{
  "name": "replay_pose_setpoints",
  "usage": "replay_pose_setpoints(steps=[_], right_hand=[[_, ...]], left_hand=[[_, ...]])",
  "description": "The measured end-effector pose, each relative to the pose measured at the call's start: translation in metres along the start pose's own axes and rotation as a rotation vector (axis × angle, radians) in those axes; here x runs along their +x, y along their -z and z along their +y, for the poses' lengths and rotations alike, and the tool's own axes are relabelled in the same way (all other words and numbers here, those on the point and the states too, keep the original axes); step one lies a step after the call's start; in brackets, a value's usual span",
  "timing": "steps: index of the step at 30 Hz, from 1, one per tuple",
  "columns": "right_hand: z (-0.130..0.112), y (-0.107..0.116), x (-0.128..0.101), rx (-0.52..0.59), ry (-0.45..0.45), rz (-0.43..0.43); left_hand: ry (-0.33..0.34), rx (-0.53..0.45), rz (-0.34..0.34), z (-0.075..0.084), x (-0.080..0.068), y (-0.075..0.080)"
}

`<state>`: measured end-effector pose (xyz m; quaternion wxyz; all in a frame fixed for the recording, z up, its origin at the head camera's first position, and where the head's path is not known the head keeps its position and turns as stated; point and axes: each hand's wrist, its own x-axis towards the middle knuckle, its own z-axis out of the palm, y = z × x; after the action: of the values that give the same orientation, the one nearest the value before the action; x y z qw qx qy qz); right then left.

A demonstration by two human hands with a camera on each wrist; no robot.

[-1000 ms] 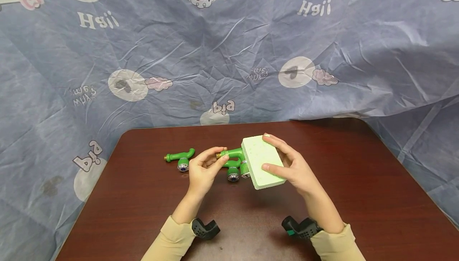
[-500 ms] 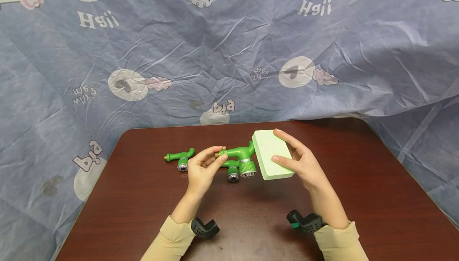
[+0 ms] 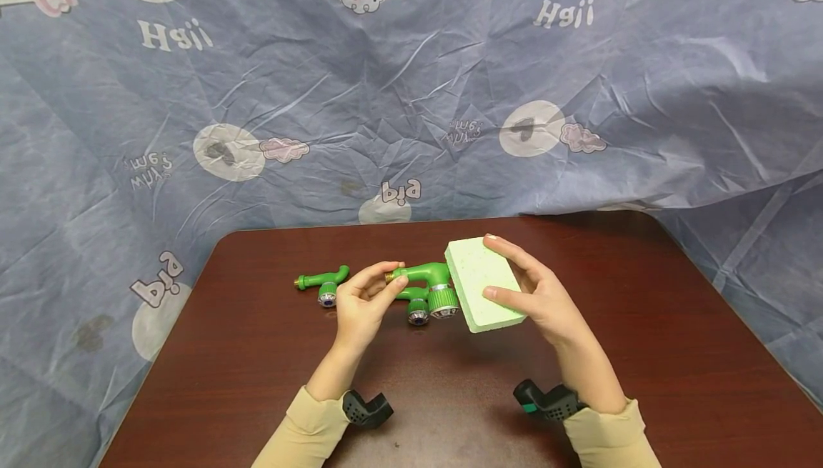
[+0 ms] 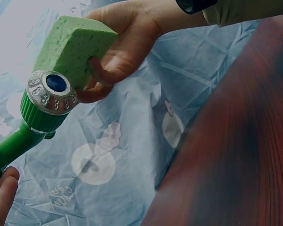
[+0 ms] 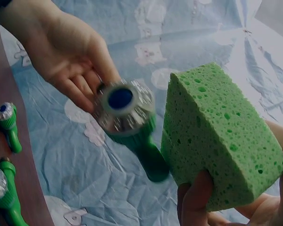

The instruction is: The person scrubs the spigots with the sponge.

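Observation:
My left hand (image 3: 364, 305) pinches a green faucet (image 3: 421, 273) by its threaded brass end, holding it above the table. The faucet's ribbed green collar and silver cap with a blue centre (image 4: 56, 83) face down toward me in the head view. A light green sponge (image 3: 484, 284) is gripped by my right hand (image 3: 536, 296), thumb on its near face and fingers at its far edge. In the head view the sponge covers the faucet's spout end; whether the two touch there is hard to tell.
Two more green faucets lie on the dark red-brown table (image 3: 611, 325): one (image 3: 324, 285) left of my left hand, another (image 3: 418, 306) behind the held one. A blue patterned cloth (image 3: 360, 96) hangs behind the table.
The sponge in my right hand moved right and up off the faucet's cap, then slightly back left and down over the spout end. The left hand has barely moved.

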<state>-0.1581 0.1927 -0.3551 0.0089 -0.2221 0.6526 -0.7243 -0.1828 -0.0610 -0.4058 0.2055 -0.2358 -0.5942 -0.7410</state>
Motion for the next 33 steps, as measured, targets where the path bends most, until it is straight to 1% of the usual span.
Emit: replay_pose_setpoints(steps=[3, 9, 11, 14, 20, 22, 27, 33], right_hand=[[0.001, -0.007, 0.0, -0.029, 0.019, -0.03], [0.004, -0.015, 0.001, 0.085, -0.005, -0.147], [0.005, -0.015, 0.001, 0.104, -0.019, -0.171], [0.007, -0.016, 0.001, 0.093, -0.025, -0.172], [0.008, -0.017, 0.002, 0.098, -0.08, -0.161], [0.008, -0.017, 0.002, 0.085, -0.097, -0.16], [0.009, -0.018, 0.002, 0.031, -0.093, -0.15], [0.011, -0.02, 0.003, 0.039, -0.098, -0.153]], left_hand=[[0.017, 0.002, 0.002, 0.001, 0.0, -0.001], [0.024, 0.005, 0.016, 0.002, 0.0, -0.002], [0.02, 0.006, 0.021, 0.002, 0.0, -0.003], [0.018, 0.003, 0.025, 0.002, -0.001, -0.003], [0.032, 0.016, 0.027, 0.001, -0.001, -0.003], [0.035, 0.018, 0.028, 0.001, -0.001, -0.003], [0.038, 0.018, 0.045, 0.0, -0.001, -0.003], [0.039, 0.02, 0.069, -0.001, -0.002, -0.004]])
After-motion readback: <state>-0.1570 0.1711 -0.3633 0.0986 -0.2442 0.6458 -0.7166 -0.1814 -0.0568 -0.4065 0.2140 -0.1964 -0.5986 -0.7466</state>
